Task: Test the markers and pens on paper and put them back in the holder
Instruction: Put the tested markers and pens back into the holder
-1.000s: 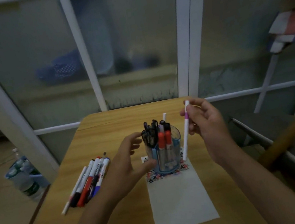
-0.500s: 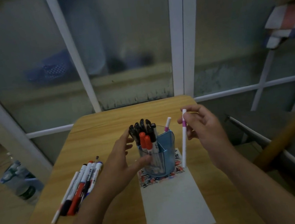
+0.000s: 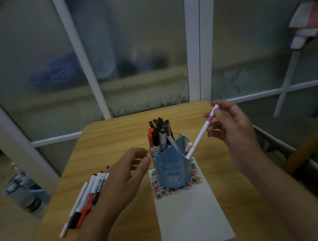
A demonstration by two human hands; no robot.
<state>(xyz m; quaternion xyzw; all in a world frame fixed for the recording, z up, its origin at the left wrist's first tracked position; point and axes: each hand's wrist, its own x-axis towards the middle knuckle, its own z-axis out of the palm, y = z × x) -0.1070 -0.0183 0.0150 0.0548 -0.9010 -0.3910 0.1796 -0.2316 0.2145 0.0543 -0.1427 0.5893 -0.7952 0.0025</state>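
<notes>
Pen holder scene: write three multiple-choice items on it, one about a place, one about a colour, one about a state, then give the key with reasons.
1. Where does the blue pen holder stand?
A. on the far end of the white paper
B. on the bare wood left of the paper
C. on the floor

2. What colour is the band on the white pen that the right hand holds?
A. green
B. purple
C. yellow

3. What is the left hand doing?
A. gripping the holder
B. pinching a red marker
C. hovering open beside the holder

Key: 1 A, printed paper shows round the holder's base. 2 B, the band near the pen's upper end is purple. 3 C, its fingers are loose and hold nothing.
</notes>
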